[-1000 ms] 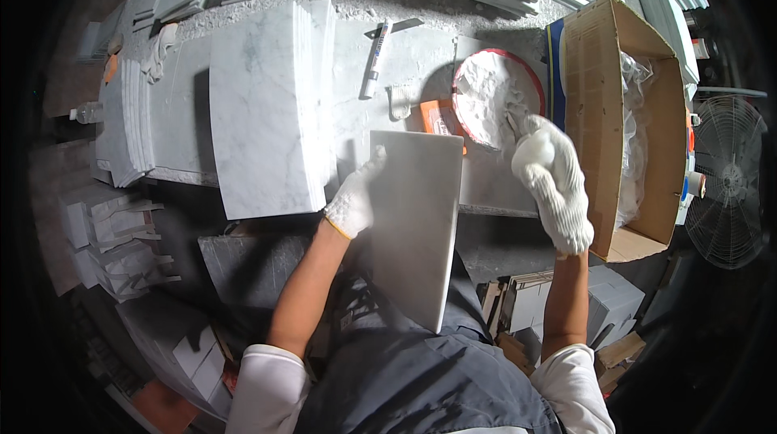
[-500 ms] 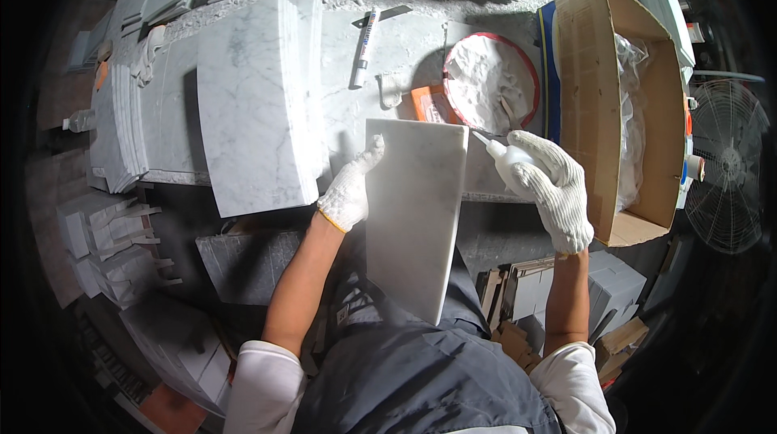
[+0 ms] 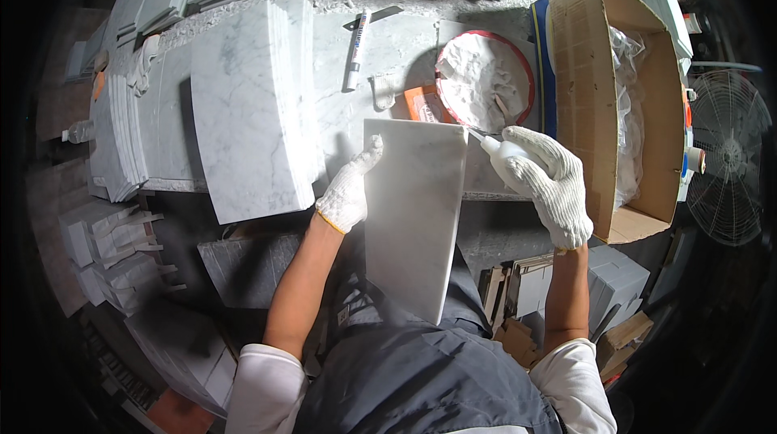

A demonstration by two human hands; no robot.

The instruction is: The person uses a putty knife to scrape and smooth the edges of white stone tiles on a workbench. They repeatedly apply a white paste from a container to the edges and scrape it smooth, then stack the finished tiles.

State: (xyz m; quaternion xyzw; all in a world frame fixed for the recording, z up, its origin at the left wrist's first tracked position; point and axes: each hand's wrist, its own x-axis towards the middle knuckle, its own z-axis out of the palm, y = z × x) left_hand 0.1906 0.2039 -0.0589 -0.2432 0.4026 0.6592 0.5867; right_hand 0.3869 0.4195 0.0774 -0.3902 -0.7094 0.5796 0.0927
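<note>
A white marble tile (image 3: 414,215) stands tilted between my lap and the workbench edge. My left hand (image 3: 350,189), in a white knit glove, grips its left edge near the top. My right hand (image 3: 550,179), also gloved, is closed around a small white squeeze bottle (image 3: 502,149) whose thin nozzle points at the tile's upper right corner. Just beyond the nozzle sits a round red-rimmed tub of white paste (image 3: 484,82).
A stack of marble tiles (image 3: 255,110) lies on the stone bench (image 3: 396,38), with a marker pen (image 3: 354,50) and an orange object (image 3: 422,102). An open cardboard box (image 3: 603,94) stands at right, a fan (image 3: 728,155) beyond it. More tile stacks lie left and below.
My right hand has come down and left from the paste tub to the tile's upper right corner, bringing the bottle's nozzle to the tile. My left hand has kept its hold.
</note>
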